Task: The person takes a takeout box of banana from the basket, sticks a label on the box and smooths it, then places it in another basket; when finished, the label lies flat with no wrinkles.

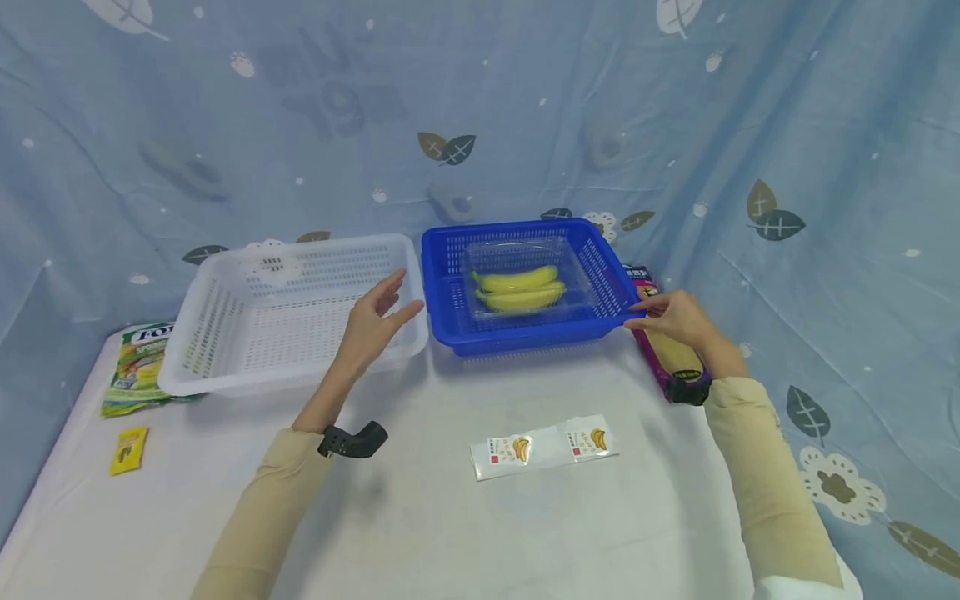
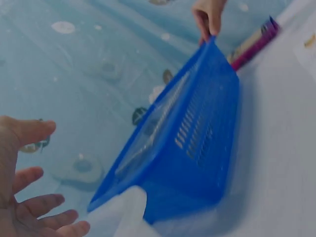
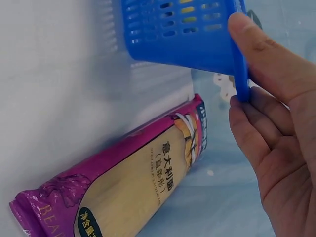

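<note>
A blue plastic basket (image 1: 495,340) stands at the back of the table, holding a clear lidded box (image 1: 581,287) with yellow bananas (image 1: 521,297) inside. My right hand (image 1: 675,321) pinches the basket's right rim between thumb and fingers; the right wrist view shows this hand (image 3: 276,113) close up on the rim (image 3: 239,59). My left hand (image 1: 371,325) hovers over the right part of a white basket (image 1: 217,385), apart from the blue one. Its fingers look spread with nothing between them in the left wrist view, where the hand (image 2: 29,192) is partly cut off.
Right of the blue basket lies a purple pack of spaghetti (image 1: 675,354). A strip of banana stickers (image 1: 543,447) is on the table in front. At the left are a green sponge packet (image 1: 135,367) and a small yellow packet (image 1: 129,450). A blue patterned curtain (image 1: 480,108) hangs behind.
</note>
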Demonstrator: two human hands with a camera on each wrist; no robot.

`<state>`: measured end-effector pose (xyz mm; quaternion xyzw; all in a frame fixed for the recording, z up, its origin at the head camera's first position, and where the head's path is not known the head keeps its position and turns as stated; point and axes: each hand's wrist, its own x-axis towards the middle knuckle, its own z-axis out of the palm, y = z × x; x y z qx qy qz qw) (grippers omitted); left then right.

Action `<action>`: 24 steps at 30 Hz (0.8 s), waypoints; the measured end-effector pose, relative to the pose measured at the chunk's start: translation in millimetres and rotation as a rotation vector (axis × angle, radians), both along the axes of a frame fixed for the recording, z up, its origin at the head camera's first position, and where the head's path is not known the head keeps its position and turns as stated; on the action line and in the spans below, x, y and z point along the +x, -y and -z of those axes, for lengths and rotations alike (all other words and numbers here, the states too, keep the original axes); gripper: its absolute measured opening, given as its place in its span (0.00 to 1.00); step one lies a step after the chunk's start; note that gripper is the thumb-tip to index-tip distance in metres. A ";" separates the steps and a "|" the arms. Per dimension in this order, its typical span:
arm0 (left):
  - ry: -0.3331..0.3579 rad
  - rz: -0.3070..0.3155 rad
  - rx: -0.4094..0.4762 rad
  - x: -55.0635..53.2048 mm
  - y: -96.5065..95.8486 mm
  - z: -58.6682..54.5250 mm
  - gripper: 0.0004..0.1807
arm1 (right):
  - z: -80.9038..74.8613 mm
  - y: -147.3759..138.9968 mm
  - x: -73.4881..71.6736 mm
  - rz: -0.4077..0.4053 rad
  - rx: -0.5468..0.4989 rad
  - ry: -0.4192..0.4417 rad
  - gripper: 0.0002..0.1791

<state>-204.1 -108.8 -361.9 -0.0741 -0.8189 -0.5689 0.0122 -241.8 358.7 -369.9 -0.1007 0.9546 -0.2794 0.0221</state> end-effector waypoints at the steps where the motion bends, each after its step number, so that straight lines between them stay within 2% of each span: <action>1: 0.025 0.004 0.041 -1.3 -2.3 -0.7 0.38 | -1.1 -0.4 -0.9 0.013 -0.010 0.019 0.23; 6: 0.104 0.030 0.208 -10.0 -16.1 -1.2 0.36 | -4.1 -3.5 -6.4 0.053 -0.012 0.064 0.25; 10: 0.101 0.047 0.282 -19.3 -27.9 4.8 0.35 | -4.8 -4.4 -8.2 0.066 0.004 0.065 0.24; 14: 0.081 0.045 0.301 -29.5 -38.5 12.1 0.35 | -6.2 -2.3 -8.8 0.072 0.016 0.058 0.24; 16: 0.084 0.024 0.296 -33.4 -43.3 13.9 0.35 | -6.7 -1.0 -9.5 0.077 0.018 0.064 0.24; 24: 0.175 -0.073 0.320 -44.8 -66.6 11.1 0.35 | -4.4 -1.0 -11.8 0.105 0.019 0.087 0.27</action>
